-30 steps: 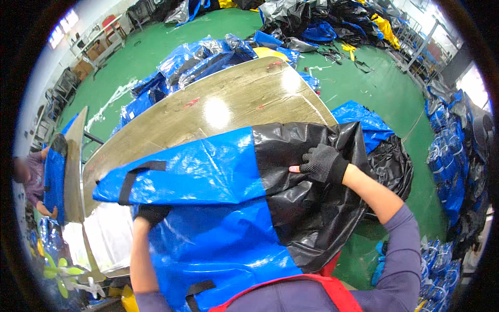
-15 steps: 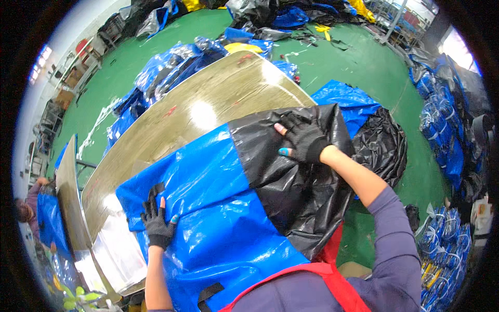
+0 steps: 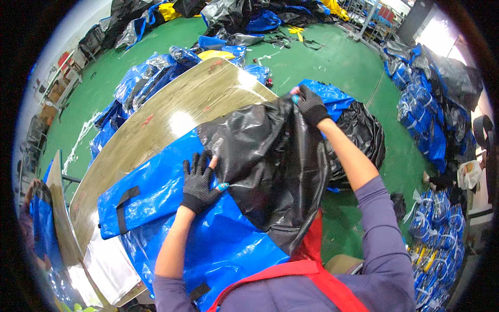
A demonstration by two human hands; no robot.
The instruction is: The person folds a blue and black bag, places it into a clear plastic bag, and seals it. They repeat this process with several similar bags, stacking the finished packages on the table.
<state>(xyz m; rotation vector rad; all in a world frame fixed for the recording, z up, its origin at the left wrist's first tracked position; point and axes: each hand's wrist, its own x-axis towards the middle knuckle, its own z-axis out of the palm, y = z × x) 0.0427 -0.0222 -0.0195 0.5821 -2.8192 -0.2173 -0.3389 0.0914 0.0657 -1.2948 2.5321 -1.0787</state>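
Observation:
A large blue and black plastic tarpaulin piece [image 3: 223, 242], perhaps a bag or cover, lies over the table [image 3: 150, 119] and reaches down toward my body. My left hand [image 3: 199, 183], in a dark ribbed glove with bare fingertips, rests flat with fingers spread near the seam where blue meets black. At the far right corner of the black part, my right hand [image 3: 312, 107], gloved alike, has its fingers closed on the material's edge. Coloured tape wraps a finger on each hand. A black strap [image 3: 125, 205] shows on the blue part's left end.
Folded blue bundles [image 3: 148, 78] lie on the green floor beyond the table. A crumpled black and blue heap [image 3: 358, 140] sits right of the table. Tied blue stacks [image 3: 436, 223] stand at the right. At far left a person [image 3: 31, 203] is partly visible by another board.
My left hand has shifted right, from the blue end toward the seam. My right hand has gone from lying on the black part to gripping its far corner. The view has turned somewhat.

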